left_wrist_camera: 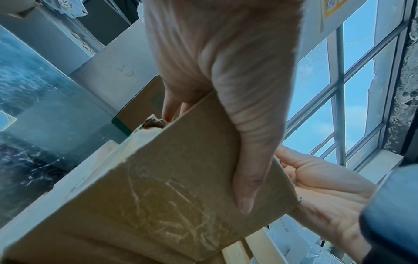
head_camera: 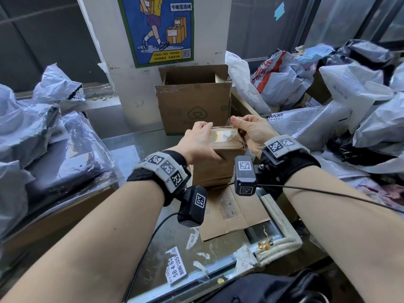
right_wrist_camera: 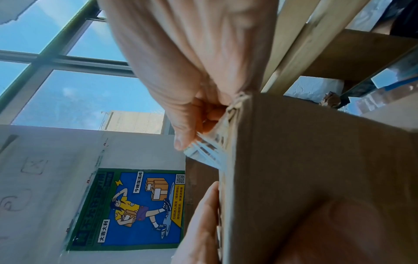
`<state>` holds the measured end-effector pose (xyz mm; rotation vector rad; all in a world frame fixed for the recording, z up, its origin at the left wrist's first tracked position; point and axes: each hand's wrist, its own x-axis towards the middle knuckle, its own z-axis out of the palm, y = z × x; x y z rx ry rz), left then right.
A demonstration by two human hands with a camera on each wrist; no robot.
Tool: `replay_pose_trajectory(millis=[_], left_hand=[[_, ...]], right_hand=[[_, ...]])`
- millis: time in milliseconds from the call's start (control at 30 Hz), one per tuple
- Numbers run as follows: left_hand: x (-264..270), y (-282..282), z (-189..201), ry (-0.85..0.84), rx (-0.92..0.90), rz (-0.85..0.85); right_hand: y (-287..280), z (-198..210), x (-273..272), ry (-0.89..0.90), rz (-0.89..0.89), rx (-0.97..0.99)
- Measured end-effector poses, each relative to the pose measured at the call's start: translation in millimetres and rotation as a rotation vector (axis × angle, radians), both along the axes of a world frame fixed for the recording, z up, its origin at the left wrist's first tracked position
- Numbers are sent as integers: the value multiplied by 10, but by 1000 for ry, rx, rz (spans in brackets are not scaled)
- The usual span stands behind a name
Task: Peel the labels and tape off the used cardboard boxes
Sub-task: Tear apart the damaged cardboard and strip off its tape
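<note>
Grey plastic mailer bags lie in a heap well apart from the left hand, on its outer side. The left hand grasps the small cardboard box from its left side: the thumb lies flat along the near face, and the fingers curl over the top far edge. This box stands between the two hands, on top of a flattened cardboard piece that lies on the glass table. Clear tape covers the top of the box and one end of it is lifted up. The right hand is just beside the top right corner of the box, and its thumb and fingertips pinch the lifted end of the tape, which stretches in thin strands from the box edge. Behind both hands a bigger open cardboard box stands against a white pillar with a blue poster. On the outer side of the right hand more mailer bags are piled. Near the forearms, torn labels lie on the glass.
</note>
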<state>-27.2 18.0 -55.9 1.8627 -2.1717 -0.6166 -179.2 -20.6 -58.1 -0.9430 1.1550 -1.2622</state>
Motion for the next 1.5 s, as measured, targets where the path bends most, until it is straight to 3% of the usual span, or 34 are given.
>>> replay_pose_trajectory(millis=[100,267,500,600,767,833,1033,1233,1500], left_hand=[[-2,-1,-6,0,-1,-3],[5,24,-34,4,-9,-3],[23,21,-61,35,-16,-23],[38,17,-34,-25,-5,-47],[-26,-9,141,-434,-67,-62],[-127,-9,212,-572,-123,-94],[-269,-8,103,-417,-101,-132],[-274,-13,36,-415,-139,-132],[-191,-12,-10,-368,-150,-89]], right_hand=[[-13,-24,-20,-101,-26,13],[-5,-88,-104,-487,-32,180],[56,-109,-85,-422,-104,94],[107,-31,-56,-245,-116,14],[134,87,-28,538,-86,-119],[202,137,-31,717,-58,-188],[286,140,-95,873,-43,-320],[114,37,-193,688,-93,-210],[146,108,-137,41,-212,65]])
